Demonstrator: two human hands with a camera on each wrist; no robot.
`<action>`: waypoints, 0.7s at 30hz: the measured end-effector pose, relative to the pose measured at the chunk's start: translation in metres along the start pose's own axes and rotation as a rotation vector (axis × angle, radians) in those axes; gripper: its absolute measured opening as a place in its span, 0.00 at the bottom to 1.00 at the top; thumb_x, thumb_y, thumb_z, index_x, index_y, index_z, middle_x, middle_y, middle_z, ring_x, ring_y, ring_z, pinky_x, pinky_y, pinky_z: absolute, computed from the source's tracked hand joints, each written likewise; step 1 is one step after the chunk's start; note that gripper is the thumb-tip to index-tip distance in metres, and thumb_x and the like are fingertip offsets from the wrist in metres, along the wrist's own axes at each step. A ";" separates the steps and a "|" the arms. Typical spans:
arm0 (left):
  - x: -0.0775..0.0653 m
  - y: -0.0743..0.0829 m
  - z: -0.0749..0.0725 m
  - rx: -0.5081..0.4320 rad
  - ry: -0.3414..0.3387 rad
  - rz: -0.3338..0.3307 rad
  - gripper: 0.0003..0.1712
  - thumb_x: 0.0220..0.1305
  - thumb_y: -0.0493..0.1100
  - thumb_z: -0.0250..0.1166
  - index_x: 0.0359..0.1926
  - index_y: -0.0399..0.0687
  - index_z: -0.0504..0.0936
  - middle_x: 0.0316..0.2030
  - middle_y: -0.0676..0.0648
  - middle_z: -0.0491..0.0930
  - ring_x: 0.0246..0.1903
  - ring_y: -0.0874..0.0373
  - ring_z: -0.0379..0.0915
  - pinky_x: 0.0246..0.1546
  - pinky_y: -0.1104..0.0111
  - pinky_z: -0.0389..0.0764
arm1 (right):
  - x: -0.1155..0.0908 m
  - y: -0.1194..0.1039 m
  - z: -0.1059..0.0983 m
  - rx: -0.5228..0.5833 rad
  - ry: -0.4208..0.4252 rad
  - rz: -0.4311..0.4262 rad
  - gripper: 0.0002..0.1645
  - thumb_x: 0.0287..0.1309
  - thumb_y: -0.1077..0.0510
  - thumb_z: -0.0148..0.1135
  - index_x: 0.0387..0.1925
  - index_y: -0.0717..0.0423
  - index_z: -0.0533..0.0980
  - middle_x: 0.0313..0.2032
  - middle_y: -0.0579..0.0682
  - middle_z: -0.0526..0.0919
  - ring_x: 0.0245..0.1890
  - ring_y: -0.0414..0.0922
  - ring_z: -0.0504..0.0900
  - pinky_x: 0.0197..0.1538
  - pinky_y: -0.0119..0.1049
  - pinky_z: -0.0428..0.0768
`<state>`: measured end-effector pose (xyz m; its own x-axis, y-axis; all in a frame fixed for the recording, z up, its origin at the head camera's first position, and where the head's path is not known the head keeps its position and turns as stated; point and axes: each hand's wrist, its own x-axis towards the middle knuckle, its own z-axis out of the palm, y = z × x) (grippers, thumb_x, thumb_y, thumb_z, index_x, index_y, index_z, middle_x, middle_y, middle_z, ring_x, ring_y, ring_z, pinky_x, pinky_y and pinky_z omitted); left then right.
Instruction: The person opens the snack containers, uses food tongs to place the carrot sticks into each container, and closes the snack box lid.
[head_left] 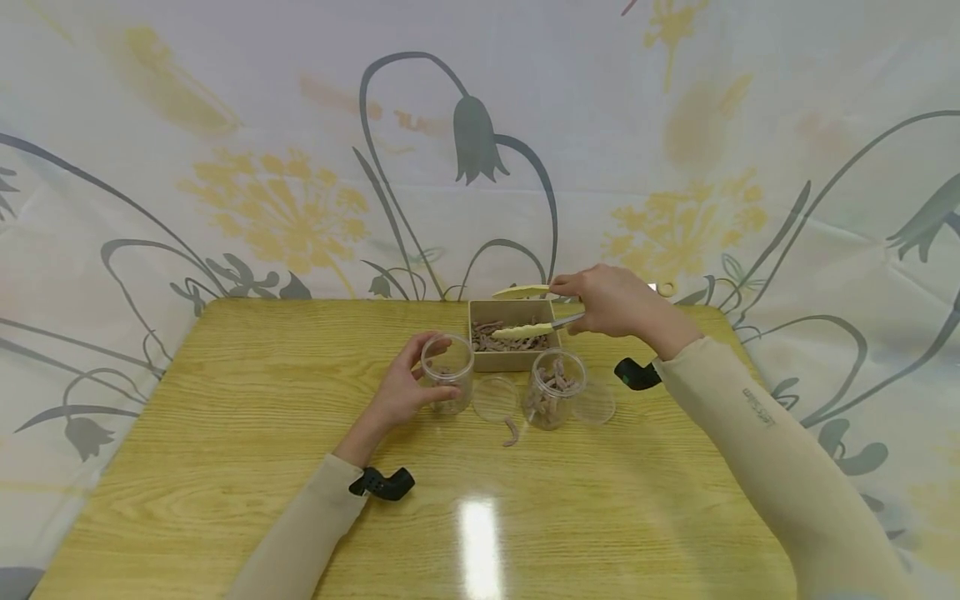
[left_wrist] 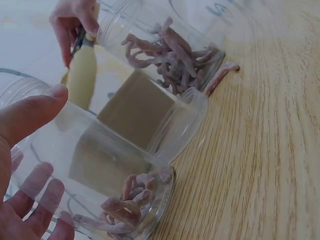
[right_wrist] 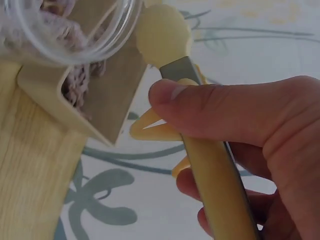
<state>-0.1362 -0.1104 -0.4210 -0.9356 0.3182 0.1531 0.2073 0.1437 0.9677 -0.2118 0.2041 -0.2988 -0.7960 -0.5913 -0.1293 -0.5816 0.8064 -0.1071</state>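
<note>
My left hand (head_left: pixel 393 393) grips a clear plastic jar (head_left: pixel 456 390) standing on the table, thumb on one side and fingers on the other. A small heap of brownish, powdery strips (left_wrist: pixel 122 210) lies at its bottom. In my right hand (head_left: pixel 615 302) is a pair of yellow tongs (right_wrist: pixel 212 175) with metal arms. The tongs' arms are spread, one tip low over the beige box (head_left: pixel 507 362) and the other higher near its back edge. More brownish strips cover the box's floor. Nothing clearly shows between the tong tips.
A second clear jar (head_left: pixel 546 410), fuller of strips, stands right of the first, in front of the box. One clear lid (head_left: pixel 495 402) lies between the jars, another lid (head_left: pixel 597 406) to the right. A loose strip (head_left: pixel 512 433) rests on the wooden table (head_left: pixel 247 417). Behind hangs a flowered cloth (head_left: pixel 300 100).
</note>
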 end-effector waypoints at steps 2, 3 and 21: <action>0.000 0.000 0.000 -0.003 0.001 0.007 0.45 0.51 0.25 0.75 0.69 0.33 0.63 0.65 0.30 0.67 0.67 0.37 0.59 0.65 0.38 0.58 | 0.003 0.003 0.002 -0.010 -0.035 0.035 0.40 0.51 0.54 0.78 0.65 0.59 0.74 0.66 0.59 0.72 0.40 0.53 0.83 0.45 0.50 0.81; 0.000 0.000 -0.001 -0.001 0.000 0.010 0.45 0.51 0.26 0.75 0.69 0.33 0.63 0.65 0.30 0.67 0.67 0.37 0.60 0.65 0.38 0.58 | 0.004 0.005 0.003 -0.016 -0.055 0.052 0.40 0.51 0.54 0.78 0.65 0.60 0.74 0.65 0.59 0.73 0.42 0.55 0.83 0.46 0.52 0.81; 0.002 -0.007 0.000 -0.011 -0.002 0.005 0.46 0.51 0.25 0.74 0.69 0.33 0.62 0.65 0.30 0.67 0.68 0.37 0.59 0.65 0.38 0.58 | 0.041 -0.006 0.004 -0.217 -0.298 0.143 0.34 0.47 0.58 0.79 0.58 0.58 0.79 0.53 0.59 0.79 0.48 0.57 0.79 0.45 0.54 0.81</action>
<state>-0.1397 -0.1107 -0.4277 -0.9341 0.3204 0.1575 0.2087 0.1319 0.9691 -0.2406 0.1750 -0.3072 -0.8066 -0.4242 -0.4117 -0.5159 0.8452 0.1398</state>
